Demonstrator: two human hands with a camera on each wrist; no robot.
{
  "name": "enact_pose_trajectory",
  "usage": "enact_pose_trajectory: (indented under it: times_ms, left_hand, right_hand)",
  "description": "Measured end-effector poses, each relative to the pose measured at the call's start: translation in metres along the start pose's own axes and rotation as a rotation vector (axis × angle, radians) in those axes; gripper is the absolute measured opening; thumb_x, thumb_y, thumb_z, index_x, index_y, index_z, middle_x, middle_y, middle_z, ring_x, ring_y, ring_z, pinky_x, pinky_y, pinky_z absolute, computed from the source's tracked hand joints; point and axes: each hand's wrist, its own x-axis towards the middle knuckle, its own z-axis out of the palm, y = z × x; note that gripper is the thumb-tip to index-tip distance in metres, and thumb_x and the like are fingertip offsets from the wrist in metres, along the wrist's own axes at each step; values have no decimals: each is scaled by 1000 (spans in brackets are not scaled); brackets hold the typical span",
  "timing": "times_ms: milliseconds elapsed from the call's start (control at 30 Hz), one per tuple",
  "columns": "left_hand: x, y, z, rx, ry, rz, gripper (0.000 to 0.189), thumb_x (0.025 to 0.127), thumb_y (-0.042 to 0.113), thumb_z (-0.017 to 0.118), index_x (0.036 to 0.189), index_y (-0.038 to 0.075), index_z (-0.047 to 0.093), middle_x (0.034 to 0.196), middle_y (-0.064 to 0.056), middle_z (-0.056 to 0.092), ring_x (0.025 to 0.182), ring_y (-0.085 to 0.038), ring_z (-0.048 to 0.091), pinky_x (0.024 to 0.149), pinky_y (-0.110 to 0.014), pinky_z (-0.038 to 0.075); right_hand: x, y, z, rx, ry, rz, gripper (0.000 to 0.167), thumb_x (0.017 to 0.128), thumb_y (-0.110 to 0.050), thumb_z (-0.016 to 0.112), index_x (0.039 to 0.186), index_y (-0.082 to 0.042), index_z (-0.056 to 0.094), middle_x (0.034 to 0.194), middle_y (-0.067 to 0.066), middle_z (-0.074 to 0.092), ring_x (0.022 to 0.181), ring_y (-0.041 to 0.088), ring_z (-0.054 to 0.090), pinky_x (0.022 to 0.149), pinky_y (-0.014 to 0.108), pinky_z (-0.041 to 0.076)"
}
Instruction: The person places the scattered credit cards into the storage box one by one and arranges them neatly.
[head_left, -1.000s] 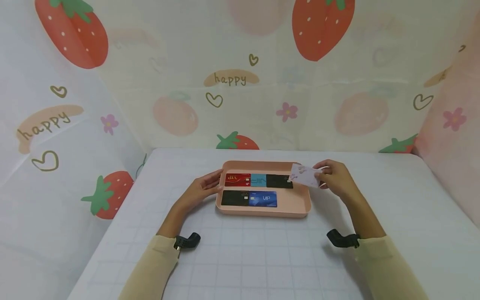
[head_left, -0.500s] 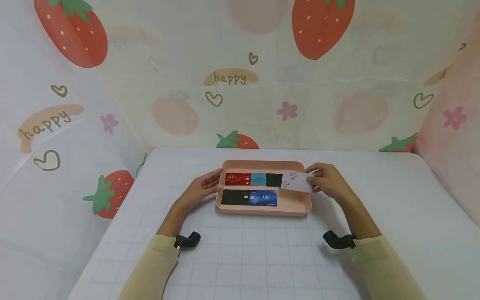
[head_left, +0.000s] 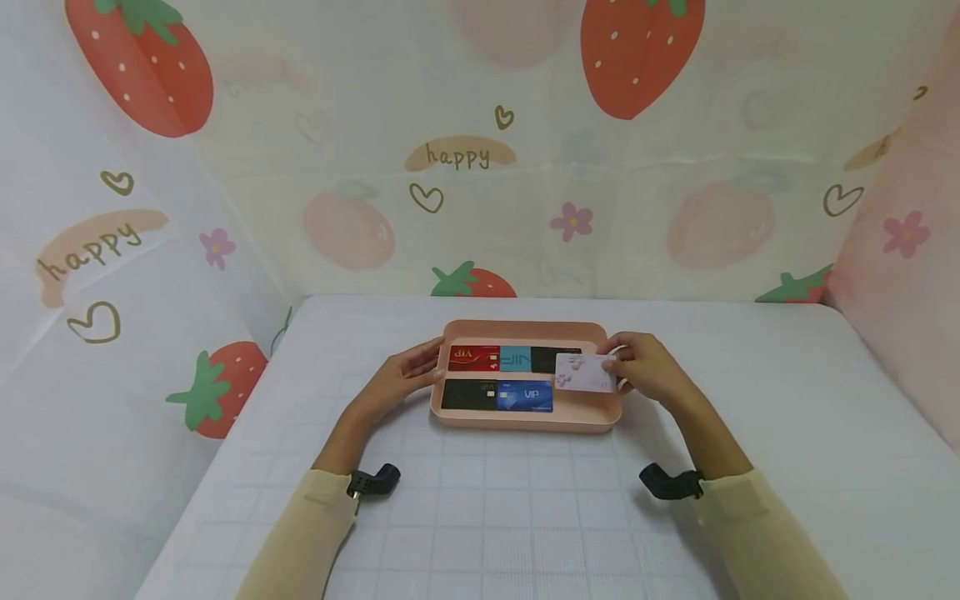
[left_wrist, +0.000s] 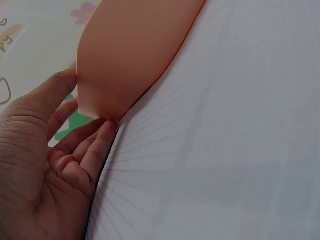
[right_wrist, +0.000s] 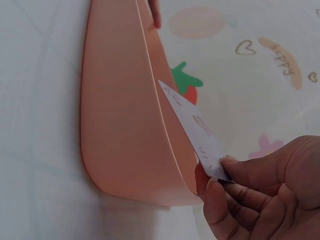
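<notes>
My right hand (head_left: 643, 365) pinches a pale card (head_left: 581, 372) with a purplish floral print by its right end, between thumb and fingers. In the head view the card overlaps the right part of a shallow pink tray (head_left: 517, 423); the right wrist view shows it tilted over the rim. My left hand (head_left: 401, 375) holds the tray's left end, thumb at the rim and fingers at the corner. Inside lie a red VIP card (head_left: 474, 358), a light blue card (head_left: 515, 358), a black card (head_left: 546, 359) partly covered, another black card (head_left: 468, 394) and a blue VIP card (head_left: 525, 396).
The tray stands on a white table (head_left: 495, 517) with a faint grid. A printed cloth with strawberries (head_left: 641, 58) and hearts hangs behind and along the sides. Each wrist wears a black camera mount (head_left: 671, 482).
The right hand has carried the pale card leftward and down over the tray, from beyond its right rim to below the upper row's end. The left hand stays at the tray.
</notes>
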Motion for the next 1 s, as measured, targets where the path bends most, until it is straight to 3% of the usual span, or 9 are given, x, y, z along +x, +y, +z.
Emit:
enact_pose_trajectory:
  times_ms: [333, 733, 1000]
  left_hand:
    - [-2, 3, 0, 4, 3, 15, 66, 98, 14, 70, 157, 12, 40, 159, -10, 41, 143, -29, 44, 111, -33, 41]
    - [1, 0, 0, 10, 5, 19, 67, 97, 17, 71, 157, 12, 40, 158, -9, 43, 142, -27, 46, 111, -33, 42]
    - [3, -2, -1, 44, 7, 20, 66, 98, 19, 70, 157, 14, 40, 159, -7, 42, 142, -25, 45, 112, -34, 41]
  right_hand:
    - [0, 0, 8, -40, -23, -19, 20, 97, -2, 62, 115, 4, 64, 87, 14, 64, 66, 26, 60, 55, 30, 57]
    - [2, -2, 19, -50, -33, -20, 17, 94, 1, 64, 111, 4, 65, 85, 12, 59, 54, 18, 55, 48, 25, 49]
    - [5, -8, 21, -137, -31, -39, 14, 94, 0, 65, 108, 3, 67, 79, 10, 57, 61, 20, 55, 52, 27, 48]
